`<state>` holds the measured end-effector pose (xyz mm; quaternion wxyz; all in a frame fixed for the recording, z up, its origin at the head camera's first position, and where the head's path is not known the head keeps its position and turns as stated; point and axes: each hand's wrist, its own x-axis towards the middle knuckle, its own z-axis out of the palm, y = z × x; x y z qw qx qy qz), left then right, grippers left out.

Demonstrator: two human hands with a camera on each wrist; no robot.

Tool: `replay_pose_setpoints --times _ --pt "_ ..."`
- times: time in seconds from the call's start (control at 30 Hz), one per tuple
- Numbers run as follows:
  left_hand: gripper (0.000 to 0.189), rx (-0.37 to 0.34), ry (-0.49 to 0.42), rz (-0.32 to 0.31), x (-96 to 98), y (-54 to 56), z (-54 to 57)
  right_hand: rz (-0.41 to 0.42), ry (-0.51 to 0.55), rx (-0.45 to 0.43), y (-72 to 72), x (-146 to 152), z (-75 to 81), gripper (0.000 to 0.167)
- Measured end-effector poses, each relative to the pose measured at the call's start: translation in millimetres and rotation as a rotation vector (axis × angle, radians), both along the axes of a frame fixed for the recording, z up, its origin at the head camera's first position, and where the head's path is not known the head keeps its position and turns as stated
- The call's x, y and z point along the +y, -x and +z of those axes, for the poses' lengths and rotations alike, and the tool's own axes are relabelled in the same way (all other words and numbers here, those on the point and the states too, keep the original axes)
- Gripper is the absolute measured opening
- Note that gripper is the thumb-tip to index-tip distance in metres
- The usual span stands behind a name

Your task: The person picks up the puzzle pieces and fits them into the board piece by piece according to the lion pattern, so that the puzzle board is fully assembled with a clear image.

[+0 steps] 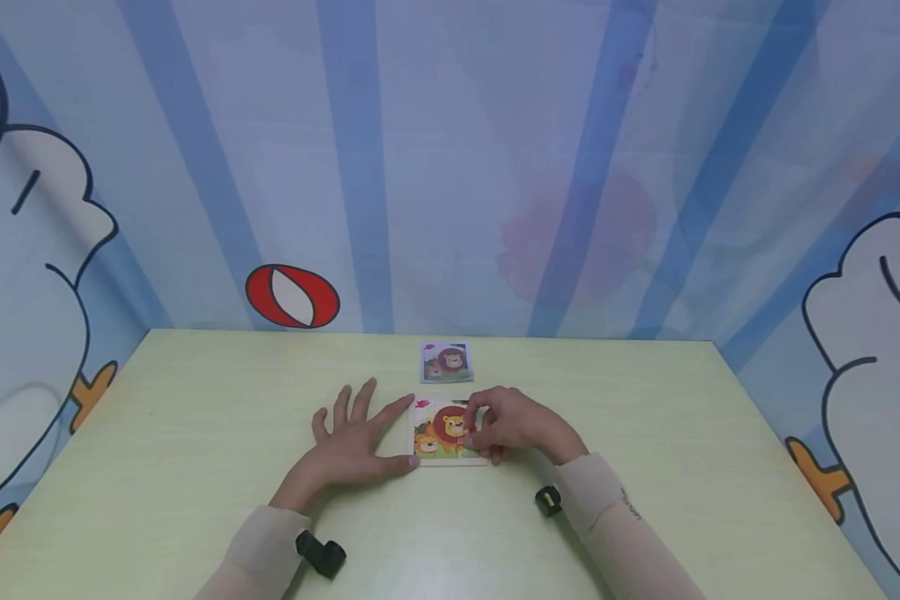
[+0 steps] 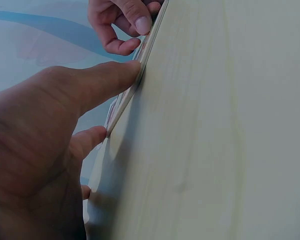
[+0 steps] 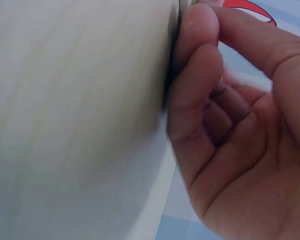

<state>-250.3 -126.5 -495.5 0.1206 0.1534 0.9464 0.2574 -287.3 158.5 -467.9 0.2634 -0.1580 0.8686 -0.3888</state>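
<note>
A lion picture puzzle (image 1: 438, 429) in a thin pale tray lies flat on the table. My left hand (image 1: 352, 446) rests at its left side with fingers spread; the thumb and index fingertip touch the tray's left edge. At the picture's right part, my right hand (image 1: 513, 421) has its fingers curled, thumb and index pinching what looks like a small puzzle piece, mostly hidden by the fingertips. The left wrist view shows the tray edge-on, with the left thumb (image 2: 115, 77) against it. Curled right fingers (image 3: 197, 95) fill much of the right wrist view.
Behind the puzzle lies a small card (image 1: 446, 362) with the same lion picture. The pale wooden table (image 1: 195, 417) ends at a blue striped cloth backdrop (image 1: 450, 167) with printed cartoon figures. Black wrist devices sit below both cuffs.
</note>
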Motion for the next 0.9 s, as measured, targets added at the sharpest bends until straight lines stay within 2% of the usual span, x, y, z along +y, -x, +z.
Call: replay_pose_setpoints --times 0.17,0.53,0.8,0.9 --pt "0.090 -0.003 0.002 0.006 0.1 -1.5 0.9 -0.021 -0.011 -0.032 0.0 0 0.0 0.026" --pt "0.091 -0.004 0.006 0.008 0.2 -4.8 3.5 -0.040 -0.003 -0.061 -1.7 1 0.1 0.025" --pt "0.091 -0.002 0.004 0.000 -0.6 -5.7 3.5 0.007 0.040 -0.051 -1.7 7 -4.8 0.024" --pt "0.091 0.004 0.003 0.004 -1.9 -4.4 -0.8 0.017 0.081 -0.045 -1.8 10 -6.2 0.025"
